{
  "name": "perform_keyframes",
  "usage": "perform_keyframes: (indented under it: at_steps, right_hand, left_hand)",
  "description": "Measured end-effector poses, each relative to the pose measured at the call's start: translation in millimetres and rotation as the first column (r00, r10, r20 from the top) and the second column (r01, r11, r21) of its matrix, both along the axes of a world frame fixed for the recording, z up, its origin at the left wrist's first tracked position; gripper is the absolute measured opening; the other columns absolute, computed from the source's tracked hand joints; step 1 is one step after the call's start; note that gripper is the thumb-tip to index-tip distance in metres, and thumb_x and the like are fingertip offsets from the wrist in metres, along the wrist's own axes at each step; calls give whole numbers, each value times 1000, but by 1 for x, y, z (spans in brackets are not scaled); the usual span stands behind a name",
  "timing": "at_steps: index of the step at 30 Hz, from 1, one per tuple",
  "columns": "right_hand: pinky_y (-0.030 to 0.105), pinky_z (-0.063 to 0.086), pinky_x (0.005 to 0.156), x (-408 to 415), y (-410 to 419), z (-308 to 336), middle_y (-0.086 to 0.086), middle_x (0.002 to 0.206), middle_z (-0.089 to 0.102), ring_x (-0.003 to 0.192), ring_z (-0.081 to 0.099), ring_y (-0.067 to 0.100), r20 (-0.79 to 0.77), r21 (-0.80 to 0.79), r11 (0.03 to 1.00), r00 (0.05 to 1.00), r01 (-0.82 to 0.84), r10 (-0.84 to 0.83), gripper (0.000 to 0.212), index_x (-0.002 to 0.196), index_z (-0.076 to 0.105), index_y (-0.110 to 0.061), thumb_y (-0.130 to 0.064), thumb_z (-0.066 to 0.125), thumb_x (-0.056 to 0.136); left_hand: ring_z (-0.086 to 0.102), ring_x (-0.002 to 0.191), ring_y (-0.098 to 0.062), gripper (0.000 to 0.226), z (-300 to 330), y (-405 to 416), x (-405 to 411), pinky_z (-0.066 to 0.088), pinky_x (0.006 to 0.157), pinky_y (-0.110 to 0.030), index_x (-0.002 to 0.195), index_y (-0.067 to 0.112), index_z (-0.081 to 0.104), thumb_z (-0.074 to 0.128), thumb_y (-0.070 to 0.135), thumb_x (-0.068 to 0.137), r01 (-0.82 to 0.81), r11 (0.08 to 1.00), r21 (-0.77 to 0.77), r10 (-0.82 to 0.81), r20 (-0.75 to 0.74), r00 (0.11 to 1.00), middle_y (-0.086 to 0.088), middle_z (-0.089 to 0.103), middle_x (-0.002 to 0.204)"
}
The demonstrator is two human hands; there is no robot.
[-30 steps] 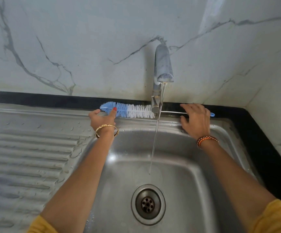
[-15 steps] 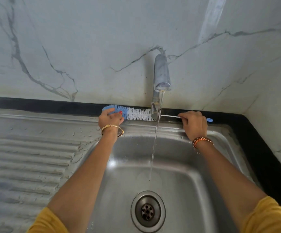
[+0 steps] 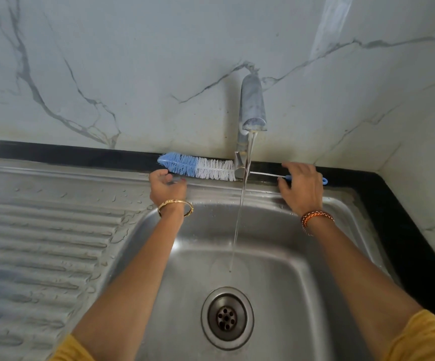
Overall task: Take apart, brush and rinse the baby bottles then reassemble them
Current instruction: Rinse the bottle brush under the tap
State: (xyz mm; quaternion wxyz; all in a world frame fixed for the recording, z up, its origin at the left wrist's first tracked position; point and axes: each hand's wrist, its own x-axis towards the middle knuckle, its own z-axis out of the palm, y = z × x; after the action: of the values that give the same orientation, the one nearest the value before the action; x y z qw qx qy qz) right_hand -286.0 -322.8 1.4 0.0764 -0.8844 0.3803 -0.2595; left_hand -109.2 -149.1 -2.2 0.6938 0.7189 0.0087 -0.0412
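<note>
Marble wall backs a wet steel sink (image 3: 284,261) with the tap (image 3: 252,105) running. Behind it lies a light bottle brush (image 3: 200,168), soft bristles on a thin wire; best taken by the handle. Left hand (image 3: 167,188) loosely curled beside the bristles, right hand (image 3: 302,186) spread over the handle, neither grip closed on it. No bottles in sight.

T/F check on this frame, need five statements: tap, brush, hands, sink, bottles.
1. Water runs from the tap. True.
2. The bottle brush lies in the sink bowl. False: it lies along the back ledge, behind the tap.
3. The right hand is over the brush's handle end. True.
4. The left hand holds a baby bottle. False: no bottle is in view; the hand is at the sink's back rim, just below the blue bristle end.
5. The drain is plugged. False: its strainer holes are open.
</note>
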Motion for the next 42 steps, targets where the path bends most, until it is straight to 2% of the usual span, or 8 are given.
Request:
perform_keyframes:
  at_steps: [6, 12, 17, 22, 26, 30, 36, 42]
  right_hand:
    - [30, 41, 73, 19, 22, 29, 6, 83, 68, 82, 59, 22, 200, 43, 997, 978, -68, 58, 32, 89, 69, -9, -39, 55, 90]
    - [30, 36, 61, 52, 48, 52, 8, 70, 53, 72, 55, 27, -146, 106, 994, 989, 13, 3, 61, 69, 52, -9, -67, 39, 86]
    - [31, 37, 62, 60, 61, 54, 15, 89, 65, 86, 62, 32, -236, -12, 1000, 972, -11, 8, 60, 88, 62, -3, -52, 29, 97]
    - [32, 37, 63, 58, 61, 50, 16, 86, 62, 85, 60, 35, -147, 139, 990, 989, 4, 17, 56, 84, 59, -3, -47, 28, 98]
    - [29, 35, 57, 60, 57, 43, 9, 72, 54, 73, 56, 29, -55, 307, 951, 998, 19, -2, 58, 61, 45, -9, -55, 32, 94]
    - [27, 29, 51, 54, 60, 32, -1, 55, 43, 54, 43, 18, 58, 448, 894, 998, -16, -12, 55, 53, 40, -16, -55, 40, 92]
    - [26, 42, 71, 16, 76, 16, 0, 78, 63, 78, 56, 16, 166, 536, 843, 984, -40, -59, 19, 82, 67, -16, -32, 58, 87]
    - [22, 42, 71, -37, 129, -14, -6, 73, 61, 75, 57, 11, 154, 645, 764, 982, -19, -106, 14, 71, 59, -24, -21, 71, 77]
  left_hand:
    - [56, 68, -13, 31, 1, 4, -40, 52, 69, -33, 81, 22, 51, 64, -6, 77, 126, 990, -64, -130, -65, 989, 5, 56, 83]
    - [51, 62, -14, 25, 9, 11, -75, 50, 51, -12, 71, 11, 56, 54, -10, 85, 370, 902, -220, -422, -277, 863, -4, 56, 73]
    - [52, 64, -15, 23, 6, 18, -92, 49, 48, -10, 70, 9, 56, 56, -9, 85, 475, 850, -230, -527, -349, 775, -6, 56, 73]
    - [55, 67, -15, 23, -4, 23, -102, 50, 48, -10, 71, 11, 59, 57, -8, 85, 493, 848, -192, -527, -398, 751, -6, 58, 78]
    - [55, 66, -14, 23, -10, 25, -105, 50, 49, -10, 72, 12, 59, 57, -6, 86, 498, 851, -167, -518, -422, 744, -5, 58, 77]
    - [57, 70, -14, 22, -10, 29, -109, 52, 56, -13, 75, 12, 62, 58, -7, 85, 517, 844, -140, -526, -401, 750, -3, 59, 79]
    - [58, 71, -16, 36, -18, 41, -116, 45, 48, -11, 68, 16, 63, 54, -18, 78, 463, 884, -60, -458, -313, 832, -3, 59, 72]
    - [52, 61, -14, 34, -38, 72, -143, 43, 50, -12, 67, 11, 67, 57, -21, 74, 407, 913, -4, -388, -316, 866, 12, 59, 49]
